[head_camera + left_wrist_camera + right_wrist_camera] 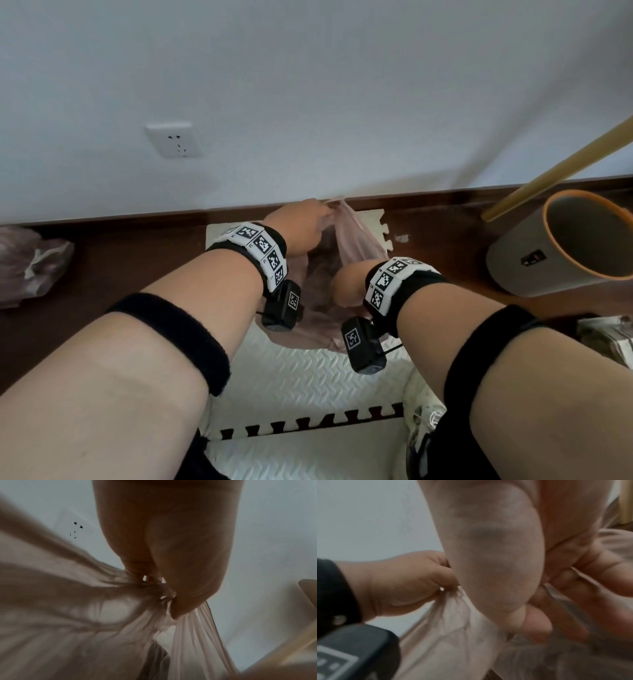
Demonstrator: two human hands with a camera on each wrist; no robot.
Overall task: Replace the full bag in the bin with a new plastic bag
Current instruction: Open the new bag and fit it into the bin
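Note:
A thin, translucent pink plastic bag (359,240) hangs between my hands over a white foam mat (308,377), close to the wall. My left hand (327,212) pinches a gathered bunch of the bag's top edge; the left wrist view shows the bag's film (68,615) fanning out from my left hand (164,588). My right hand (346,281) is lower, partly behind the film. In the right wrist view my right hand (527,615) has thumb and curled fingers closed on the bag (453,635), beside my left hand (402,585). The grey bin (534,253) with an orange rim stands unlined at the right.
A second pink bag (30,263), bulging, lies on the dark wooden floor at far left. A yellowish wooden handle (555,168) leans over the bin. A wall socket (174,139) sits above the skirting. My knees fill the foreground.

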